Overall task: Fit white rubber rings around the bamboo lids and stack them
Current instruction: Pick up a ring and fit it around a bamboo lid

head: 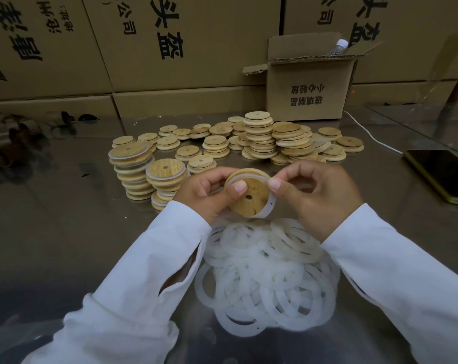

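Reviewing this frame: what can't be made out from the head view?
- Far side of the round bamboo lid and its white rubber ring: left hand and right hand cover it, so the ring's seating is unclear.
- Clear plastic bottle: mostly hidden inside the open cardboard box.
- Black phone: cut off by the right edge.
- Rear lid stacks: too overlapped to count.

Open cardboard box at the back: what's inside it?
Above the open cardboard box's rim only a clear plastic bottle with a white cap shows; the box walls and flaps cover everything lower.
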A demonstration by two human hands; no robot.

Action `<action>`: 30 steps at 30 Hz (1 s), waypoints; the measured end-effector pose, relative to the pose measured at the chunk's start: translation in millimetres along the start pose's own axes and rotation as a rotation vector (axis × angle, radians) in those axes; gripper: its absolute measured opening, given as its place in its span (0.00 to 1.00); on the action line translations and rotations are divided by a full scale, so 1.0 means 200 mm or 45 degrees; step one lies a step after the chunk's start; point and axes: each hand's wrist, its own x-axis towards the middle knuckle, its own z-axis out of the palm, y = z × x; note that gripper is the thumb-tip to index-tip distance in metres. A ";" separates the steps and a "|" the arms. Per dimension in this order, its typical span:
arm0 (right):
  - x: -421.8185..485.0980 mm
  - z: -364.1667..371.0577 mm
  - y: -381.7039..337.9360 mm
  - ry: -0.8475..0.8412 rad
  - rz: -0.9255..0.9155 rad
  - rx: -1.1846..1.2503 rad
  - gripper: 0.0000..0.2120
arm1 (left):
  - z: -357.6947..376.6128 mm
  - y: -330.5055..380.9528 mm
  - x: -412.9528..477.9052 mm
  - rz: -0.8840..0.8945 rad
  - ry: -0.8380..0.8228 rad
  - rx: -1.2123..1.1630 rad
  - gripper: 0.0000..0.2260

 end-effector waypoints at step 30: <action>-0.02 0.07 0.09 0.263 0.006 -0.060 0.04 | 0.08 -0.03 0.01 -0.106 0.126 -0.189 0.13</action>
